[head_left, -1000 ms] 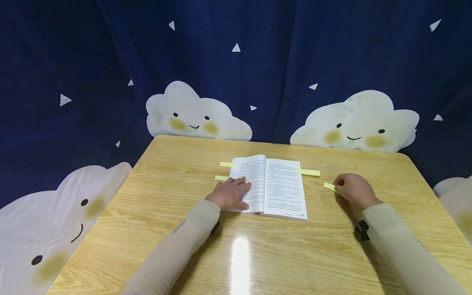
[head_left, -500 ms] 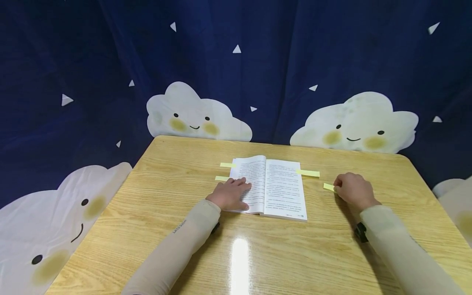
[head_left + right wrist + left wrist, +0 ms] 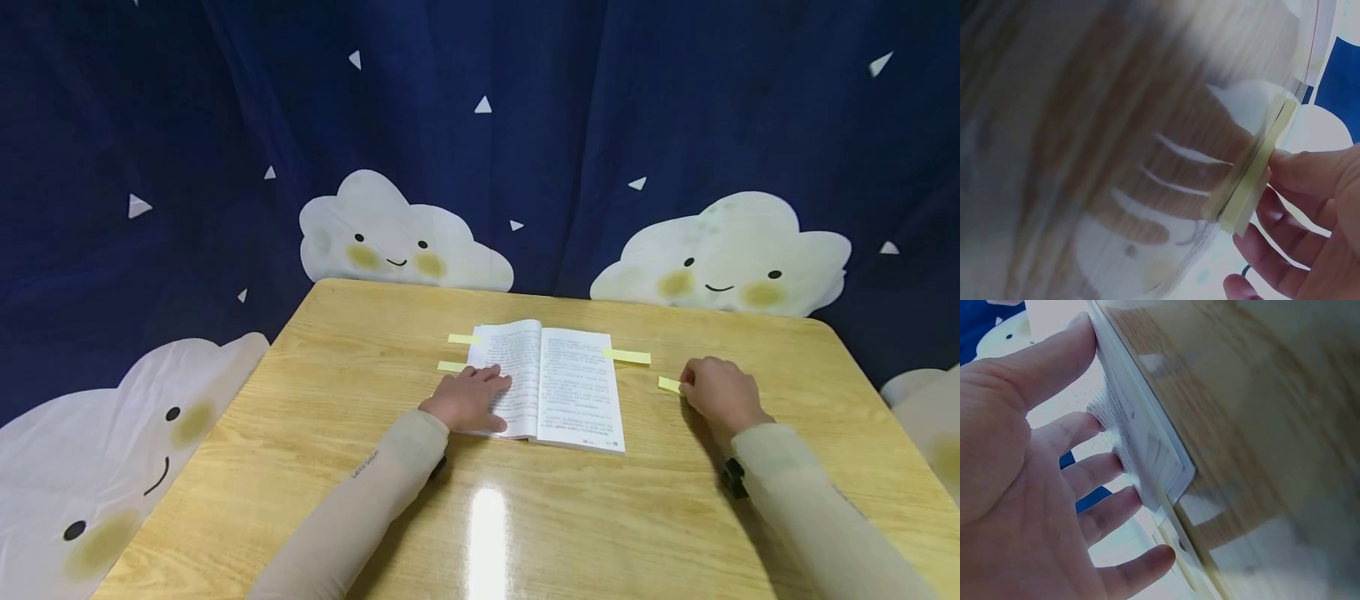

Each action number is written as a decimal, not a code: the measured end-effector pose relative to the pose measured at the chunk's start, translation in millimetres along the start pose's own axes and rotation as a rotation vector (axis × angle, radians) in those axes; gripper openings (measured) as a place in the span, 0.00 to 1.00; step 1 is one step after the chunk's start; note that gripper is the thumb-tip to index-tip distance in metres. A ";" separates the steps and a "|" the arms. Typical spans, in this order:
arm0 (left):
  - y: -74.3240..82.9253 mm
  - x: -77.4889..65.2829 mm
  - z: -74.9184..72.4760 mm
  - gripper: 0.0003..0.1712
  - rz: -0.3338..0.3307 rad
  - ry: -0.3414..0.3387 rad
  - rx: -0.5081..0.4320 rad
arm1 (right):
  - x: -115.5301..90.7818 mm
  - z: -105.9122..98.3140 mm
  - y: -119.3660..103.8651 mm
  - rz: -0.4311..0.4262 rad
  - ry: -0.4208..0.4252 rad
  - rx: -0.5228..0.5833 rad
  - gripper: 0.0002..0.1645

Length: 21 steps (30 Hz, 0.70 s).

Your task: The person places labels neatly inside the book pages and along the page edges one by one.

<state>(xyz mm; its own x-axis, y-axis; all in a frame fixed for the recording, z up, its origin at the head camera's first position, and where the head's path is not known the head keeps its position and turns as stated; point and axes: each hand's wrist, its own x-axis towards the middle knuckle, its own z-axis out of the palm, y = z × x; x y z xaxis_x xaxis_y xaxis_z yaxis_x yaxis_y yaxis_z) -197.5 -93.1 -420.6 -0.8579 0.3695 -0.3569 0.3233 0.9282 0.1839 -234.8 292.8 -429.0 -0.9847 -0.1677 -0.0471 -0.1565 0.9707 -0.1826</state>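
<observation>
An open book [image 3: 577,387] with printed pages lies on the wooden table. My left hand [image 3: 468,400] rests spread on its left page, thumb near the bottom edge; the left wrist view shows the fingertips right at the paper. Two yellow sticky strips [image 3: 459,339] jut out from the book's left side, and a longer yellow strip [image 3: 630,357] from its right side. To the right of the book, my right hand [image 3: 722,392] pinches a small pad of yellow sticky notes [image 3: 1257,175] by its end at the tabletop. Part of that pad is hidden by the fingers in the head view.
The wooden table [image 3: 585,517] has a bright light reflection near its front. Behind it hangs a dark blue curtain [image 3: 555,125] with cloud faces and small white triangles. Dark wrist bands show below both cuffs.
The head view has tilted up slightly, so everything sits a little lower. Both hands keep their places, left on the page and right at the sticky notes.
</observation>
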 end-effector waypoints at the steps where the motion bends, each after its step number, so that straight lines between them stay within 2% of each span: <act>1: 0.2 -0.1 0.4 0.44 0.000 -0.002 0.000 | -0.5 0.9 0.6 0.002 0.003 -0.001 0.07; 9: 0.6 1.3 2.1 0.44 -0.003 -0.003 0.006 | -2.0 4.0 1.4 -0.016 0.054 -0.009 0.05; 16: 0.7 0.3 1.1 0.44 -0.003 -0.001 0.008 | -0.7 1.5 0.6 0.021 -0.014 0.028 0.05; 21: 0.7 0.3 1.2 0.44 -0.002 0.005 0.009 | 0.1 -0.7 0.1 0.046 -0.033 0.082 0.06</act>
<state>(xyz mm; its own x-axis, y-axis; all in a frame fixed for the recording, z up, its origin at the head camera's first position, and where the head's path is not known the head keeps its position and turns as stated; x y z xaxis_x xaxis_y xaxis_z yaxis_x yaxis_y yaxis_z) -197.0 -92.3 -421.7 -0.8604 0.3676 -0.3531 0.3250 0.9293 0.1754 -234.9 293.0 -428.3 -0.9874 -0.1305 -0.0896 -0.1034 0.9603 -0.2593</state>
